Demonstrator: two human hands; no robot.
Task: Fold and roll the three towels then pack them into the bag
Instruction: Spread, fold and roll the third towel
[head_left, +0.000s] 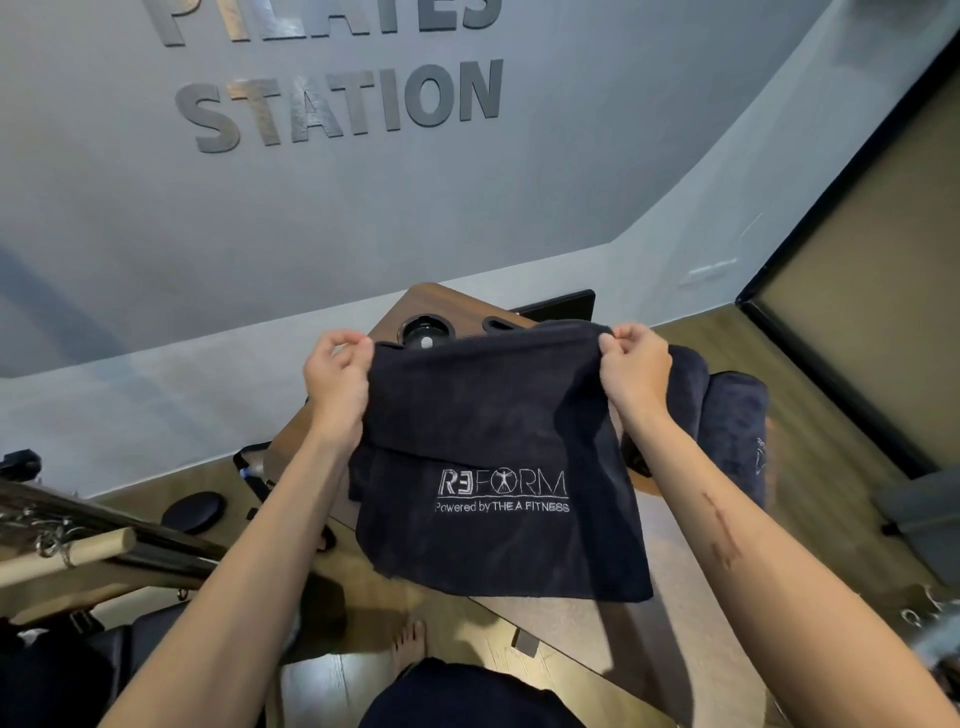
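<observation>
- One dark towel (498, 457), held up above a wooden table (441, 306)
- Left hand (335, 374) and right hand (636, 364) each pinch a top corner
- Two more towels (727, 415) lie just right

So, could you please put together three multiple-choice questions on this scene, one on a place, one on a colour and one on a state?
1. Where do the other towels lie?
A. On the wooden table, behind the person's right hand
B. On the floor by the foot
C. Over the left forearm

2. What colour is the held towel?
A. White
B. Dark navy with white lettering
C. Red

3. How is the held towel being held?
A. Lying flat on the table, untouched
B. Rolled tight in one hand
C. Lifted and hanging, its top edge pinched by the left hand and the right hand

Answers: 1 A, the dark pile sits on the table behind the right hand. 2 B, the cloth is navy with a white logo. 3 C, each hand pinches an upper corner.
</observation>
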